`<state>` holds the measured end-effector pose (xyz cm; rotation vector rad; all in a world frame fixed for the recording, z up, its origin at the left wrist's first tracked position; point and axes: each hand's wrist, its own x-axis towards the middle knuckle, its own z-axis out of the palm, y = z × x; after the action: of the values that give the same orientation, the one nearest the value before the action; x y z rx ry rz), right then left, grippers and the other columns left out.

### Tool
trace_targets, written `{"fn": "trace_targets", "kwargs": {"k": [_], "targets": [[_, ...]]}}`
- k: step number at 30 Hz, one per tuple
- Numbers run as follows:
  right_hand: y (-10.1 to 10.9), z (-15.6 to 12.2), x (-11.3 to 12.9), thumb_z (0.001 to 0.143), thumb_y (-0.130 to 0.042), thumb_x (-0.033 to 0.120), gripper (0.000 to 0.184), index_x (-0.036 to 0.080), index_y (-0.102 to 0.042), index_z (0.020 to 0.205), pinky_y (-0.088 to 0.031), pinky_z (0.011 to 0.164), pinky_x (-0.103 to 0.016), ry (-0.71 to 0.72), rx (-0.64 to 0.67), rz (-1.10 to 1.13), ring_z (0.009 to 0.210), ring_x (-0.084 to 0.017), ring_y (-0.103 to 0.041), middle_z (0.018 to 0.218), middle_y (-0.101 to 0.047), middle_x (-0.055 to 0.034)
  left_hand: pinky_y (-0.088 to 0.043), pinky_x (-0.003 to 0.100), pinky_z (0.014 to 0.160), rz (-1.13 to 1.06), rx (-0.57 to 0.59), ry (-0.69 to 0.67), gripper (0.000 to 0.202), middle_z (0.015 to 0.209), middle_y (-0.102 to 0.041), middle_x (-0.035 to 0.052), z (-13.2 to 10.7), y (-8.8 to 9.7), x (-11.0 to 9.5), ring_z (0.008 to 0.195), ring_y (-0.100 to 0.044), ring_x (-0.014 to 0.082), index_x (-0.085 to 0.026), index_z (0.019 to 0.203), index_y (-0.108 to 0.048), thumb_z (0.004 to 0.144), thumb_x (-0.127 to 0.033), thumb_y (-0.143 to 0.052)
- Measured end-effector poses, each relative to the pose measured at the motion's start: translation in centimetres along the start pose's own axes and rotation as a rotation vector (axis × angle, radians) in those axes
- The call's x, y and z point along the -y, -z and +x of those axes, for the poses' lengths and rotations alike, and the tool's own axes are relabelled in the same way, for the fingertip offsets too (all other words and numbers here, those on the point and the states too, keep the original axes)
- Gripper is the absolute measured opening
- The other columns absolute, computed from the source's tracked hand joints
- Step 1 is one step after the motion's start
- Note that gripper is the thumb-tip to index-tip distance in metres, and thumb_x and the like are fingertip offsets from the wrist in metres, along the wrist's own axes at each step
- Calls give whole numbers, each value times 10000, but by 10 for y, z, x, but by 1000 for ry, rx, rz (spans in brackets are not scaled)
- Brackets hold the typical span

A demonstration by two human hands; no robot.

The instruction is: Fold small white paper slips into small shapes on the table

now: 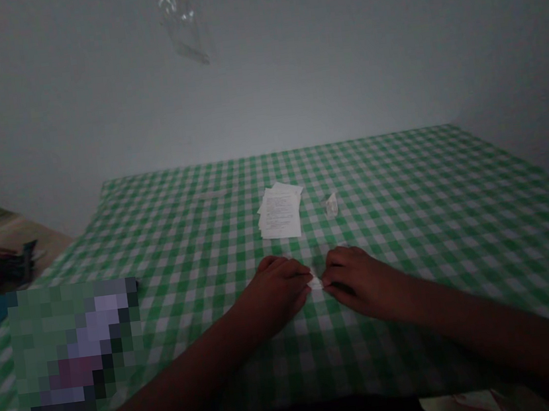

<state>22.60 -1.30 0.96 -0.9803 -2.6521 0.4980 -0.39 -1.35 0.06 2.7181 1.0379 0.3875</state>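
Observation:
Between my two hands is a small folded piece of white paper [316, 283], low over the checked tablecloth. My left hand [284, 287] pinches its left side, with the fingers closed. From the right, my right hand [356, 279] grips the other side between thumb and fingertips. Most of the paper is hidden behind the fingers, so its full shape does not show. Just beyond the hands lies a loose stack of printed white sheets [279, 213]. A small crumpled or folded white paper piece [331, 205] sits to the right of that stack.
A green and white checked tablecloth [168, 238] covers the table, which meets a pale wall [289, 83]. On the left lies a blurred-out, dark-edged device [91, 341] with a cable. A clear plastic bag [182, 23] hangs on the wall. Red and blue items lie beyond the left edge.

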Motion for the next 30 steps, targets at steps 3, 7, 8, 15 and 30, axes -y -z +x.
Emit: {"fn": "trace_targets", "kwargs": {"k": [3,7,8,15,30], "targets": [[0,-1,-2,902,-539,182,105,178,-644,896,-396,842,-374,-19,5,37,895,-199,-525,901,-573,-57,-391,406,955,-3,-11,1,219,1122,-668,41,-1,-1,1,1024,-583,209,-212,1132,-652,938,-245,-556],[3,-2,-7,884,-548,164,75,187,-613,855,-390,845,-355,12,17,91,874,-180,-534,871,-577,-34,-431,399,941,-26,-35,-7,193,1081,-654,66,-1,-1,0,1010,-575,210,-184,1090,-647,916,-215,-571],[3,-3,-9,881,-547,161,72,189,-604,846,-390,837,-348,29,21,98,861,-174,-535,855,-576,-27,-439,401,934,-31,-39,-2,182,1062,-651,69,0,0,0,1001,-574,212,-181,1074,-646,909,-212,-576],[8,0,-9,856,-583,189,50,196,-545,823,-407,754,-312,-44,-36,123,794,-169,-535,803,-578,-14,-483,402,917,-110,-65,88,256,1069,-622,80,2,1,-3,1002,-562,220,-175,1141,-610,887,-211,-592],[-1,6,-13,896,-593,233,67,183,-638,896,-428,783,-339,-63,-141,163,836,-181,-552,832,-610,-31,-488,398,950,-218,-103,93,309,1150,-606,77,2,-5,1,1069,-545,212,-190,1202,-580,894,-211,-599]]}}
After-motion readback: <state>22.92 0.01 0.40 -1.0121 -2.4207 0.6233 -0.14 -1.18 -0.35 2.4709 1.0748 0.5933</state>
